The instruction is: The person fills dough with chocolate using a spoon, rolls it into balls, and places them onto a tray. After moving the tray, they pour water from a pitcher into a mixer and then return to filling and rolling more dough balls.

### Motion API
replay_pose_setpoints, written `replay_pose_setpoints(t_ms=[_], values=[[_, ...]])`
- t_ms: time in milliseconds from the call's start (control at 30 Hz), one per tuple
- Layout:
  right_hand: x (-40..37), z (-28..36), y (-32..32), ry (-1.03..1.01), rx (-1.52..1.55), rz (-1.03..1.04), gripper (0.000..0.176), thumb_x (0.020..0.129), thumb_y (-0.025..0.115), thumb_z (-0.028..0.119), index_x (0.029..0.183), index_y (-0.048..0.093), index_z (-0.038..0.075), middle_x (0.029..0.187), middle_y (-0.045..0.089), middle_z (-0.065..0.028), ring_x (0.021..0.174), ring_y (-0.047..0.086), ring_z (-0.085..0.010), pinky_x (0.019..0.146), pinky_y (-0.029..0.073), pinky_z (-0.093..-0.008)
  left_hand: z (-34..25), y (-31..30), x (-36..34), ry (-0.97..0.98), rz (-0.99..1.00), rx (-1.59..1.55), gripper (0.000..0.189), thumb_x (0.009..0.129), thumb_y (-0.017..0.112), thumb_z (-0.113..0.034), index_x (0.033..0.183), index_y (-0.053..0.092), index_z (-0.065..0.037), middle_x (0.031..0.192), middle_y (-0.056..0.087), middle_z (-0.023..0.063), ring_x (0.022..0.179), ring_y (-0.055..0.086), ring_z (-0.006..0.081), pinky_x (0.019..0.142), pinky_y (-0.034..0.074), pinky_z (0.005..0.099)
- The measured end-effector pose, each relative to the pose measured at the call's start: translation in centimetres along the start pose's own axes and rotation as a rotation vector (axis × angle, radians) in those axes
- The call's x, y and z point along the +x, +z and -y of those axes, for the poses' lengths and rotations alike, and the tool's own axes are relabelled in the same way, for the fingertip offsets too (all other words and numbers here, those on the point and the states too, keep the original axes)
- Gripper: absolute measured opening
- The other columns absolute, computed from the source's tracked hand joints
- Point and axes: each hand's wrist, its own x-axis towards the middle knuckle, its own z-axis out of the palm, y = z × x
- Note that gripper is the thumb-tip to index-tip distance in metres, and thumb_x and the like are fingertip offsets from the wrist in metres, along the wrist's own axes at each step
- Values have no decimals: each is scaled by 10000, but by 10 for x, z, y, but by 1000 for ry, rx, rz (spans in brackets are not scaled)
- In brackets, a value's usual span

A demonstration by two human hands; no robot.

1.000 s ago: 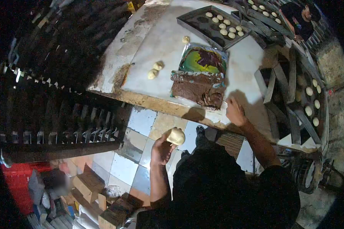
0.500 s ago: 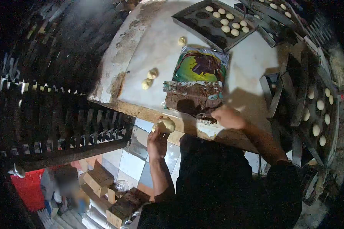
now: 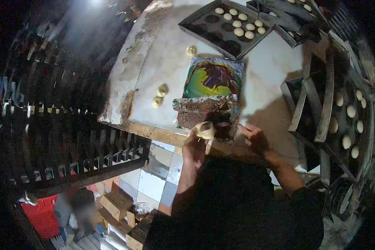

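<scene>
My left hand (image 3: 194,151) is closed around a piece of pale dough (image 3: 205,130), held up in front of the table edge; a dark patch shows on its upper face. Right behind it lies a green and yellow bag (image 3: 214,81), its near end smeared with brown paste (image 3: 196,113). My right hand (image 3: 254,138) is at the bag's near right corner with fingers curled together, and I cannot tell what is in them. Two dough balls (image 3: 156,102) touch each other left of the bag. Another dough ball (image 3: 191,51) sits beyond its far left corner.
A dark metal tray (image 3: 204,35) with several dough balls stands at the back of the table (image 3: 154,62). More metal trays (image 3: 327,112) are stacked on the right, some bearing dough balls. Cardboard boxes (image 3: 116,204) and a red crate (image 3: 41,216) are at lower left.
My left hand has brought the dough rightward and up to the bag's near edge. My right hand has shifted slightly right and down, away from the paste. The view has shifted a little.
</scene>
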Motion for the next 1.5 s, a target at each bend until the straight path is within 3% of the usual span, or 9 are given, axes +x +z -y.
replay_pose_setpoints(t_ms=[100,400,600,767,833,967,1133,1267,1500], values=[[-1,-7,5,-131,-283,-178,298,822,617,80,1108,668,13,1011,597,-165,884,615,-320,787,519,-372,-17,7,-13,38,88,19,464,981,483,-285,1348,434,-6,1305,529,140,1214,506,275,1051,417,405],[62,138,0,467,1587,-148,177,858,679,67,961,671,-77,957,619,-73,846,632,-156,719,553,-298,-26,8,-57,177,262,-56,524,969,518,-317,1396,377,-49,1322,496,145,1231,494,271,1009,450,407],[43,265,-13,-197,487,-317,325,737,775,88,1003,646,-49,1021,584,-143,833,653,-244,709,539,-311,-42,-16,-127,893,133,1074,748,949,556,-215,1504,104,0,1440,346,171,1297,393,250,1084,296,359],[16,325,-5,-454,402,-434,185,752,726,8,929,672,1,954,612,-111,837,640,-251,696,523,-331,-82,-32,-205,680,289,374,791,941,582,-246,1493,88,31,1379,408,157,1256,430,252,1047,344,389],[-3,345,-5,-419,407,-374,171,743,746,23,901,681,20,941,614,-100,815,633,-235,689,514,-321,-87,-67,-210,681,366,396,661,869,691,-363,1347,451,25,1358,442,145,1234,455,241,997,400,370],[-30,350,-1,209,930,-2,272,751,804,123,945,667,-10,916,624,-93,751,634,-155,658,525,-258,-77,-82,-229,1032,272,726,451,865,694,-337,1162,609,-9,1233,553,205,1128,559,302,918,461,402],[-49,356,-13,-238,514,-128,307,769,763,69,1037,651,-30,883,642,-117,748,653,-160,645,527,-268,-61,-78,-238,1348,113,1095,432,868,640,-197,1278,555,-93,976,615,184,1003,589,338,876,475,416],[-60,365,-25,-244,359,-243,289,703,804,76,956,692,-10,906,649,-108,731,651,-186,648,525,-280,-68,-54,-254,1187,174,1413,700,748,722,-195,1388,466,-75,1034,570,120,1021,505,252,878,436,335],[-81,305,-92,-16,598,-322,208,761,776,53,934,687,-21,934,645,-115,735,657,-168,628,536,-280,-6,2,-220,572,587,313,557,953,421,-561,1000,668,-64,1135,410,92,1036,438,223,925,362,382]])
